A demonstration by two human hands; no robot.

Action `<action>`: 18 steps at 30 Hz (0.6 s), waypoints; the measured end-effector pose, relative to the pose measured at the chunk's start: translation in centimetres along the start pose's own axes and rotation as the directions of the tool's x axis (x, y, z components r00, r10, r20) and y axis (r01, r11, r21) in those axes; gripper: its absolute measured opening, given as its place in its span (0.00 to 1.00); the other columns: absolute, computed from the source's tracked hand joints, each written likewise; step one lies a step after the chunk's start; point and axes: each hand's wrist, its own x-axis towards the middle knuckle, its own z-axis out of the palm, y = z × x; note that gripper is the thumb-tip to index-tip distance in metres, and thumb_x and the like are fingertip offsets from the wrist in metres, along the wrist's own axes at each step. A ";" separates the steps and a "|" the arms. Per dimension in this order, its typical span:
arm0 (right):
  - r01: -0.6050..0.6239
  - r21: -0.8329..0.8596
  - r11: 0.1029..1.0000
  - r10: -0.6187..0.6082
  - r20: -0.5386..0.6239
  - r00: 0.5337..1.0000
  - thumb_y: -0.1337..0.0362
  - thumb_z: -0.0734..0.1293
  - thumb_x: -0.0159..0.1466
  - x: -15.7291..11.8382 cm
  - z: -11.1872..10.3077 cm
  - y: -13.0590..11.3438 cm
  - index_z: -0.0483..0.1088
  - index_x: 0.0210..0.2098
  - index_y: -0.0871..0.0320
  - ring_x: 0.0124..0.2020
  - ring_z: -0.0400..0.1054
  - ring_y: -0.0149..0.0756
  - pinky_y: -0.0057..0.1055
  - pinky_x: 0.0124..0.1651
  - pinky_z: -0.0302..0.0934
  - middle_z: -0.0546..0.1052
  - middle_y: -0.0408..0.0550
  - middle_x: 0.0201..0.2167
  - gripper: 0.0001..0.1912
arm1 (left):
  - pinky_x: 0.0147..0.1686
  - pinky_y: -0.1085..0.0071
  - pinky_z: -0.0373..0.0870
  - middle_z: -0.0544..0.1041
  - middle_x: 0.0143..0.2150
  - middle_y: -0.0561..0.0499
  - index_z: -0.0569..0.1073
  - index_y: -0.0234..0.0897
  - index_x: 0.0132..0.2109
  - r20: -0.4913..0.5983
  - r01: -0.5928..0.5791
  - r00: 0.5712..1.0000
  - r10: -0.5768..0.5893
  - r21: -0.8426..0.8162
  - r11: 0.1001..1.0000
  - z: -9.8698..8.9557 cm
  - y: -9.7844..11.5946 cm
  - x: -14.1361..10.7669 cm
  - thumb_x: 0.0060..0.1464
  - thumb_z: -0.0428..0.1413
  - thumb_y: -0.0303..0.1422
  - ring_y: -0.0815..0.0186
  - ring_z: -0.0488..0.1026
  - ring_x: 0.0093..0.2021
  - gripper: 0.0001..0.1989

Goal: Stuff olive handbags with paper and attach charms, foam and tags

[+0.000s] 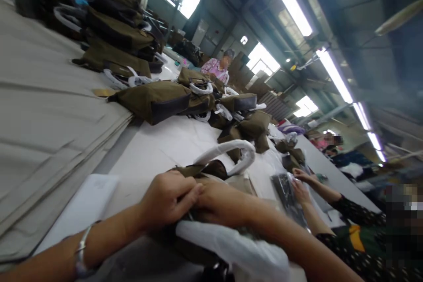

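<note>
One olive bag (191, 246) is lying at lower centre, its two white-wrapped handles (231, 144) pointing up and lower right; its long axis isn't showing clearly. The left hand (170, 196) is curling against the right hand (214, 200); what either is grasping, I cannot tell.

The left hand (170, 196) and the right hand (214, 200) are bare, as are the left forearm (119, 229) and the right forearm (280, 224) up to the near edge of the scene. The left forearm carries a silver-coloured bangle (81, 251), a curved, shiny band, its fine surface detail too blurred to read. A thin dark line, cord or shadow, shows beside its far end.
</note>
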 end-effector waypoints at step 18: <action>0.195 0.969 0.152 0.883 -0.222 0.414 0.42 0.74 0.63 -17.9 10.8 -6.5 0.73 0.60 0.54 0.50 0.76 0.44 0.39 0.56 0.68 0.80 0.50 0.50 0.33 | 0.69 0.45 0.61 0.43 0.80 0.43 0.46 0.56 0.77 0.875 -0.095 0.399 0.275 -0.259 0.961 3.3 9.5 8.0 0.49 0.68 0.27 0.41 0.50 0.76 0.57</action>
